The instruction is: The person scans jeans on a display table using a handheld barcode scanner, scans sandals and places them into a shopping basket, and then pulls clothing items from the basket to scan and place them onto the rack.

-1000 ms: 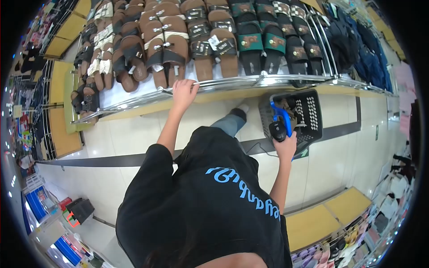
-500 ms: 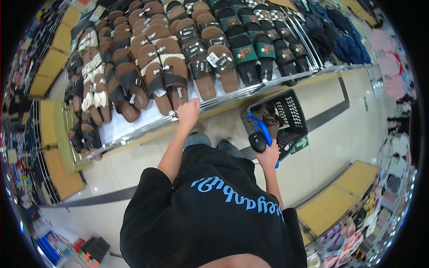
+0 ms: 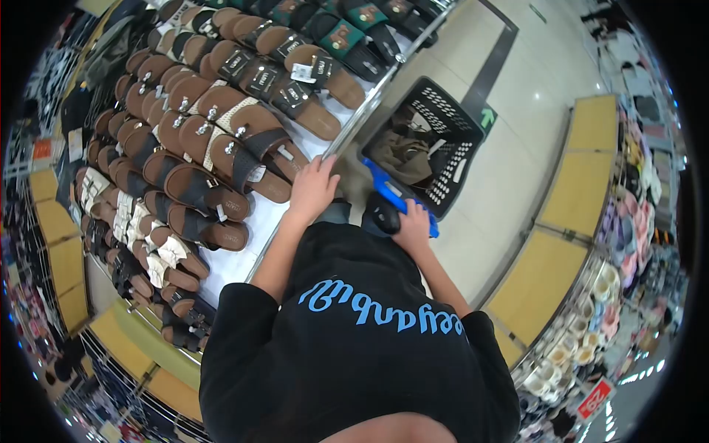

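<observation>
My left hand (image 3: 313,190) rests at the chrome rail (image 3: 362,114) along the display edge, fingers somewhat apart, beside brown sandals (image 3: 255,168) with black straps. Nothing shows held in it. My right hand (image 3: 413,225) is closed around the blue handle (image 3: 388,187) of a black perforated basket (image 3: 459,159). A rounded black object (image 3: 382,215) sits against the handle by that hand; its exact nature is unclear. Crumpled olive-brown fabric (image 3: 402,156) lies inside the basket.
Rows of sandals cover the white display surface (image 3: 258,229) at left, with green-strapped slides (image 3: 346,35) farther up. Yellow-topped shelving (image 3: 550,269) curves along the right side, beside pale footwear (image 3: 565,354). A green arrow sign (image 3: 487,117) marks the tiled floor.
The view has turned, so the sandal display now slants along the left. My left hand stays near the rail, its fingers looking more spread. The basket remains with my right hand.
</observation>
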Tool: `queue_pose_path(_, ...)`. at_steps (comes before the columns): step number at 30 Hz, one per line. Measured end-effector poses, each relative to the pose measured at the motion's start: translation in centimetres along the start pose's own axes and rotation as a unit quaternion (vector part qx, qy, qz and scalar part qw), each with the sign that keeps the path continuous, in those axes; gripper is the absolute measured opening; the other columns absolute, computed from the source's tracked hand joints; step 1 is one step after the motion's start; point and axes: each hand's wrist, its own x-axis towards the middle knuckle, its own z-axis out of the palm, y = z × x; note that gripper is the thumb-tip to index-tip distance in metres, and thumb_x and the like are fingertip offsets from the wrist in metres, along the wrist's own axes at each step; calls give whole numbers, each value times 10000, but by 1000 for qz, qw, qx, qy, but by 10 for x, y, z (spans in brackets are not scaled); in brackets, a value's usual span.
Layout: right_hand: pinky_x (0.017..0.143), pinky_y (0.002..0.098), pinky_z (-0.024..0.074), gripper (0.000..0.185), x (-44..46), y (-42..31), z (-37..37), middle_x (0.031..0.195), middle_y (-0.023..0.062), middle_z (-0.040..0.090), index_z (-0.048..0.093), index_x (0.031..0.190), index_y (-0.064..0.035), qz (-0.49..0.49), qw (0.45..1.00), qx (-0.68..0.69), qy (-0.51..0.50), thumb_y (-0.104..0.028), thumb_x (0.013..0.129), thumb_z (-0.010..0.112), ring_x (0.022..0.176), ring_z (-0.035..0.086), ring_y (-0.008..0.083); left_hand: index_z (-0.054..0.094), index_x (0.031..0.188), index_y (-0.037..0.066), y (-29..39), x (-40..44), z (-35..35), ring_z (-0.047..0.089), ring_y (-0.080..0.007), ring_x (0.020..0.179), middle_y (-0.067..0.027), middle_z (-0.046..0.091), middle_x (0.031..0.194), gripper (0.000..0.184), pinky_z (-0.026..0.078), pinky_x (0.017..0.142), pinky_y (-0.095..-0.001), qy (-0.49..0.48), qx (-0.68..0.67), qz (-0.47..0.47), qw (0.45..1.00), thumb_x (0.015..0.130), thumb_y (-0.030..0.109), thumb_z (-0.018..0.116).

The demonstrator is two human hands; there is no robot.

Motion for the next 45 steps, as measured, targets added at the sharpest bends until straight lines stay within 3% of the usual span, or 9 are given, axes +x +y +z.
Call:
queue_pose_path(11, 732, 406, 411, 202, -57, -85, 22, 979, 124, 501, 655, 748, -77, 0, 999, 29, 18, -198, 591, 693, 900, 503, 308, 388, 1347, 47, -29, -86, -15, 437, -390, 1205, -226, 439, 1321, 566, 372, 1002, -406, 101, -165, 13, 981, 797, -65, 460)
queue_pose_path(15, 694, 421, 423, 169, -84, -106, 42, 988, 115, 488, 629, 703, -75, 7, 1000, -1, 6, -157, 571, 693, 881, 511, 315, 426, 1299, 12, -51, -147, -4, 497, -381, 1119, -213, 510, 1227, 517, 416, 949, -407, 109, -129, -29, 985, 790, -10, 518)
queue_pose_path(18, 676, 428, 420, 172, -105, -131, 51, 994, 116, 472, 619, 712, -65, 4, 1000, 7, -8, -151, 575, 679, 846, 499, 330, 453, 1303, 87, -65, -199, -8, 541, -374, 1035, -196, 541, 1169, 534, 447, 893, -419, 140, -110, -25, 984, 781, 16, 543)
queue_pose_path(25, 705, 442, 444, 258, -163, -191, 80, 974, 140, 452, 630, 761, -38, -40, 999, -12, -31, -232, 617, 720, 859, 515, 348, 476, 1306, 123, -102, -333, -30, 512, -334, 1135, -161, 518, 1263, 501, 416, 972, -379, 116, -171, -115, 972, 820, 14, 528)
queue_pose_path(28, 730, 452, 455, 314, -187, -214, 89, 977, 152, 449, 637, 816, -35, -34, 995, -4, -90, -273, 635, 733, 878, 525, 361, 521, 1258, 97, -97, -370, -30, 514, -325, 1140, -156, 541, 1239, 438, 413, 977, -375, 174, -15, -26, 984, 827, 24, 536)
queue_pose_path(31, 727, 456, 461, 339, -206, -219, 94, 954, 159, 453, 642, 862, -49, -52, 994, -14, -96, -282, 636, 739, 861, 533, 367, 563, 1207, 81, -77, -398, -56, 521, -316, 1141, -150, 577, 1192, 380, 415, 977, -370, 129, -177, -112, 969, 832, 29, 542)
queue_pose_path(39, 735, 454, 465, 370, -224, -240, 80, 945, 139, 469, 647, 888, -48, -25, 996, -14, -90, -311, 650, 749, 848, 541, 355, 642, 963, 64, -126, -470, -93, 586, -332, 894, -119, 633, 952, 171, 469, 796, -400, 336, -141, -200, 910, 840, 66, 522)
queue_pose_path(42, 741, 459, 466, 376, -220, -256, 70, 967, 137, 477, 644, 883, -34, -13, 998, -14, -68, -307, 646, 747, 867, 552, 357, 639, 900, 52, -148, -503, -97, 593, -338, 858, -133, 638, 912, 152, 468, 781, -419, 201, -147, -264, 932, 865, 133, 515)
queue_pose_path(45, 720, 463, 469, 369, -218, -273, 63, 955, 151, 490, 643, 827, -4, 0, 999, -10, -49, -306, 643, 751, 835, 567, 371, 618, 872, 43, -166, -524, -89, 590, -343, 863, -148, 638, 871, 196, 468, 756, -433, 123, -76, -242, 959, 883, 205, 508)
